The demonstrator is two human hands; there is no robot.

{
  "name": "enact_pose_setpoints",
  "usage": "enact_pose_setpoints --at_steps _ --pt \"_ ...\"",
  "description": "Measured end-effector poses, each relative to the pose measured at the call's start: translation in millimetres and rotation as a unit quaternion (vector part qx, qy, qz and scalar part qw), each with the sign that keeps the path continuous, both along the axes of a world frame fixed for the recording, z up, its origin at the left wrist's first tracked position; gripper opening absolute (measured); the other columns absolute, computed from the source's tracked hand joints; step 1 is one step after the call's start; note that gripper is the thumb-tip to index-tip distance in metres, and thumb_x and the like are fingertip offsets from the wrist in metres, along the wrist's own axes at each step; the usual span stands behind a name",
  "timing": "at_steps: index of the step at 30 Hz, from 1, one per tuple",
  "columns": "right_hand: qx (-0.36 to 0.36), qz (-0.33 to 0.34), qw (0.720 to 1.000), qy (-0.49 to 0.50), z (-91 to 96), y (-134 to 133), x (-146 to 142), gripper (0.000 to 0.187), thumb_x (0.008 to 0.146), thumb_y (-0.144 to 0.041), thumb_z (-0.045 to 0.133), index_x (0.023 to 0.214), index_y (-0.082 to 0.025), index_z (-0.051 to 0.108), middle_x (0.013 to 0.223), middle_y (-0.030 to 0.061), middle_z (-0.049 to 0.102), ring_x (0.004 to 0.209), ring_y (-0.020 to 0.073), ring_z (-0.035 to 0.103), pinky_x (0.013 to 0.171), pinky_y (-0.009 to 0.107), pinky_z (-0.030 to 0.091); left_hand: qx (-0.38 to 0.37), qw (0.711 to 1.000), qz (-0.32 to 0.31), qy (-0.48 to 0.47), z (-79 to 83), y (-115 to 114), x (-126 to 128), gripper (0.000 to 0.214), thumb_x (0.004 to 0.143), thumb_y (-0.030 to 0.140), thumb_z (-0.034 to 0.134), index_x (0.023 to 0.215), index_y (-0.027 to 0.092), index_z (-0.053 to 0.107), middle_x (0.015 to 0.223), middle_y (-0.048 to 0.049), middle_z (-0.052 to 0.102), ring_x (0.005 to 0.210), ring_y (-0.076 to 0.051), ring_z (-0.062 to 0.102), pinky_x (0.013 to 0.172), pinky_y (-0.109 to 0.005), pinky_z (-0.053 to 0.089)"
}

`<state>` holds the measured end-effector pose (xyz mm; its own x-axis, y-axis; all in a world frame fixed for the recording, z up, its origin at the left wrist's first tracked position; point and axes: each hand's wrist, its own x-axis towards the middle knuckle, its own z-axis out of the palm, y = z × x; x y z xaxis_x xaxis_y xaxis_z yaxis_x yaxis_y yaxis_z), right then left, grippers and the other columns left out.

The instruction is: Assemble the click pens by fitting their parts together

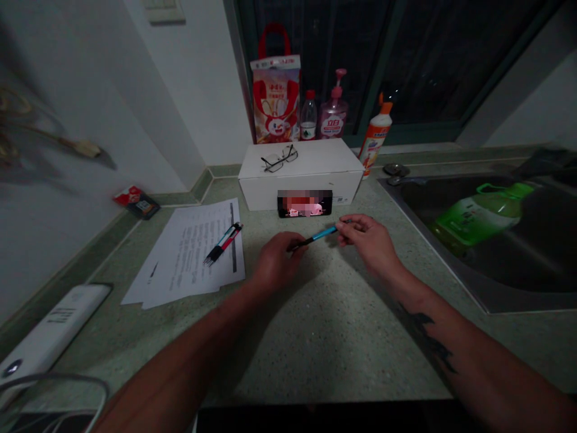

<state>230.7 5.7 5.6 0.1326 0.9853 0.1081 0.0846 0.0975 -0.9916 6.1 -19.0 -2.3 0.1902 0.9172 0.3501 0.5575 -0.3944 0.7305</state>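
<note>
A blue and black pen (322, 233) stretches between my two hands above the countertop, tilted up toward the right. My left hand (280, 255) is closed on its black end, the fingers slightly blurred. The other end is pinched by my right hand (364, 237), between thumb and fingertips. Left of my hands, several pens (223, 243) lie bunched together on printed sheets of paper (189, 249). Just beyond the held pen, a phone (305, 204) with a lit screen leans against a white box (256, 191).
Eyeglasses (280, 159) rest on the box. Behind it stand a red bag (276, 99), a small bottle (309, 117), a pink pump bottle (333, 114) and an orange-capped bottle (375, 138). At right, a sink (469, 288) holds a green jug (484, 215). A white power strip (58, 328) lies left.
</note>
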Motion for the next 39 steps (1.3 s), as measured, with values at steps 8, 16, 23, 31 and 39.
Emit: enact_pose_setpoints --at_steps 8,16,23,31,39 --pt "0.007 0.039 0.999 0.023 -1.2 -6 -9 0.056 0.077 -0.055 0.079 0.12 -0.02 0.073 0.088 0.0066 0.078 0.076 0.0224 0.075 0.064 0.036 0.065 -0.13 0.99 -0.049 -0.024 -2.9 -7 11 0.02 0.09 0.02 0.066 0.109 0.022 0.068 0.103 -0.0059 0.078 0.096 -0.023 0.073 0.085 -0.037 0.055" --pt "0.01 0.056 0.998 0.024 -4.8 -6 -9 0.058 0.08 -0.055 0.078 0.126 -0.02 0.072 0.09 0.0072 0.078 0.072 0.0211 0.075 0.063 0.036 0.064 -0.127 0.99 -0.05 -0.025 -7.4 -6 10 0.018 0.089 0.021 0.066 0.107 0.022 0.067 0.101 -0.0069 0.078 0.093 -0.023 0.073 0.084 -0.038 0.055" --pt "0.013 0.064 0.998 0.024 -2.6 -9 -13 0.061 0.082 -0.055 0.075 0.131 -0.02 0.07 0.09 0.0072 0.078 0.072 0.0212 0.075 0.063 0.036 0.065 -0.116 0.992 -0.049 -0.022 -7.2 -6 9 0.018 0.09 0.022 0.065 0.108 0.022 0.067 0.099 -0.0067 0.078 0.091 -0.023 0.073 0.083 -0.038 0.055" --pt "0.014 0.066 0.998 0.018 -4.7 -7 -10 0.061 0.083 -0.054 0.073 0.135 -0.02 0.068 0.09 0.0072 0.077 0.07 0.0201 0.073 0.061 0.036 0.063 -0.114 0.992 -0.052 -0.02 -8.9 -6 9 0.018 0.09 0.021 0.065 0.108 0.022 0.067 0.098 -0.0053 0.077 0.09 -0.022 0.072 0.081 -0.036 0.054" --pt "0.005 0.109 0.994 0.013 -7.0 -9 -19 0.08 0.084 -0.054 0.072 0.153 -0.023 0.047 0.089 0.007 0.077 0.077 0.023 0.073 0.063 0.036 0.061 -0.106 0.993 -0.053 -0.029 -4.6 -5 10 0.02 0.091 0.02 0.065 0.111 0.02 0.067 0.097 -0.0064 0.076 0.087 -0.021 0.07 0.079 -0.035 0.054"
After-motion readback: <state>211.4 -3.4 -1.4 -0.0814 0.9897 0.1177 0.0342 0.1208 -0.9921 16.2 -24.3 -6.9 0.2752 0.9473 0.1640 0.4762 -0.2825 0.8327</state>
